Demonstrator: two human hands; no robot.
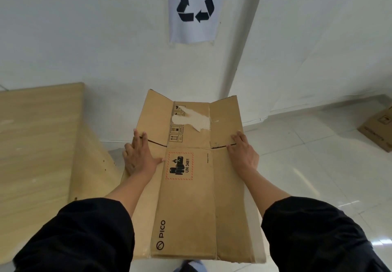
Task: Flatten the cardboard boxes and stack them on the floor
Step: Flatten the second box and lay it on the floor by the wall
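Observation:
A flattened brown cardboard box (188, 203) with a PICO logo, a battery label and a torn white patch fills the centre of the head view, held out in front of me. My left hand (139, 155) lies along its left edge, fingers spread over a flap slit. My right hand (244, 153) grips the right edge at the matching slit. The far side flaps tilt up slightly.
A light wooden table (38, 144) stands at the left, close to the box. Another cardboard box (379, 129) lies on the glossy white tiled floor (307, 165) at the far right. A sheet with a recycling symbol (194, 6) hangs on the white wall ahead.

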